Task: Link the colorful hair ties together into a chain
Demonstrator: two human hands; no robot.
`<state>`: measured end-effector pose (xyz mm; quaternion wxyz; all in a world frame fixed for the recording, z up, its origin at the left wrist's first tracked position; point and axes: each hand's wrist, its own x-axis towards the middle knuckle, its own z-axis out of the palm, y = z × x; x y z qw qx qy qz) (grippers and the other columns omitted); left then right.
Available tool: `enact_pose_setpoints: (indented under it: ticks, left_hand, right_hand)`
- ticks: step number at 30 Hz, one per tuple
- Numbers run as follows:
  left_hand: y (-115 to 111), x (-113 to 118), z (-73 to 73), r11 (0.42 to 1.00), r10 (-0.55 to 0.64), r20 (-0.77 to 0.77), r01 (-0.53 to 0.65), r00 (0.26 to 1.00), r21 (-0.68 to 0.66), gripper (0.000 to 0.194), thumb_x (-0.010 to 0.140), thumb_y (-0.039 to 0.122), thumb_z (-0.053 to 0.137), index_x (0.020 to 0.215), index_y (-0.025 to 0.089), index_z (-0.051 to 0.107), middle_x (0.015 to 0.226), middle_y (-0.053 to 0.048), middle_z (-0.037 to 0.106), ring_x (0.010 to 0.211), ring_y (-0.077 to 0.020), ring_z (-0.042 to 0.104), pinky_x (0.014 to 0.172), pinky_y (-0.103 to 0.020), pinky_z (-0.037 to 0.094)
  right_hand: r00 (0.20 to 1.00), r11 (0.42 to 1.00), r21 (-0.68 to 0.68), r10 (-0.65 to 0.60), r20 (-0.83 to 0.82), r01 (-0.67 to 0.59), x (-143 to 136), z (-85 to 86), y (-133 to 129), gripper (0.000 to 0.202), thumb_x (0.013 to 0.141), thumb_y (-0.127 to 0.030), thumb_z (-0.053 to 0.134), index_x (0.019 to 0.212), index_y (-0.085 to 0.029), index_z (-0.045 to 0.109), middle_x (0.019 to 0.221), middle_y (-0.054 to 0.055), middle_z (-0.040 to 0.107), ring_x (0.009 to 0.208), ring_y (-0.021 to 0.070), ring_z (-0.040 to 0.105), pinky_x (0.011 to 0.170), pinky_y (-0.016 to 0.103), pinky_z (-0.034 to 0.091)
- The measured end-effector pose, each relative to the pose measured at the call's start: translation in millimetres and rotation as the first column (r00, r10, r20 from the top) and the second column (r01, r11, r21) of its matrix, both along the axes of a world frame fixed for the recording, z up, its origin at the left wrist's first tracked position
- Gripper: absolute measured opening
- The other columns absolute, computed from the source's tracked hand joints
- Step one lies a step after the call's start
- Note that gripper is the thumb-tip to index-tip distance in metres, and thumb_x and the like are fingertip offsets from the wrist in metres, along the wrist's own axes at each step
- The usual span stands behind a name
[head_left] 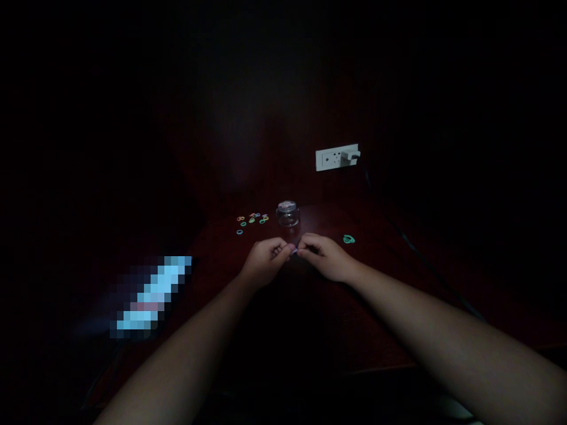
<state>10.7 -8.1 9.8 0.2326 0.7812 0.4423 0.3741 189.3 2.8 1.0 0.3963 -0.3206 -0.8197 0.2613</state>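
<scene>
Both hands meet just in front of a small clear jar. My left hand (pixel 269 260) is closed, pinching one side of a small lilac hair tie (pixel 295 251). Thumb and bent fingers of my right hand (pixel 325 255) pinch the other side of it. Most of the hair tie is hidden by the fingertips. Behind the hands the jar (pixel 289 218) stands upright with its lid on. Several small coloured hair ties (pixel 251 220) lie scattered left of the jar. A green looped band (pixel 349 239) lies to the right of my right hand.
The dark red table (pixel 336 330) is dimly lit. A white wall socket (pixel 330 158) with a plug in it is at the back right. A cable (pixel 425 260) runs along the right. On the left is a blurred-out bright screen (pixel 155 295).
</scene>
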Motion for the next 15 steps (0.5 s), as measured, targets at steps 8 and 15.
enact_pose_setpoints:
  ticks: [8,15]
  left_hand:
    - [-2.1,3.5,0.6,0.998,-0.042,0.043,0.04,0.998,0.058,0.019,0.08,0.031,0.053,0.086,0.015,0.061,0.077,-0.004,0.061,0.062,-0.0097,0.052,0.054,-0.019,0.041]
    - [-3.3,1.8,5.6,0.979,-0.035,0.01,0.032,0.999,0.201,0.013,0.079,0.024,0.055,0.084,0.015,0.063,0.079,-0.004,0.059,0.068,-0.0108,0.053,0.06,-0.021,0.042]
  right_hand:
    - [0.997,0.997,-0.069,-0.04,0.061,0.044,1.2,-0.5,2.2,0.022,0.087,-0.024,0.038,0.072,-0.016,0.052,0.067,-0.001,0.053,0.063,0.0107,0.049,0.06,0.022,0.036]
    - [0.996,0.995,0.05,-0.087,0.032,0.085,-0.3,-0.3,2.1,0.013,0.08,-0.019,0.048,0.07,-0.015,0.056,0.067,0.0,0.052,0.062,0.0108,0.046,0.056,0.022,0.034]
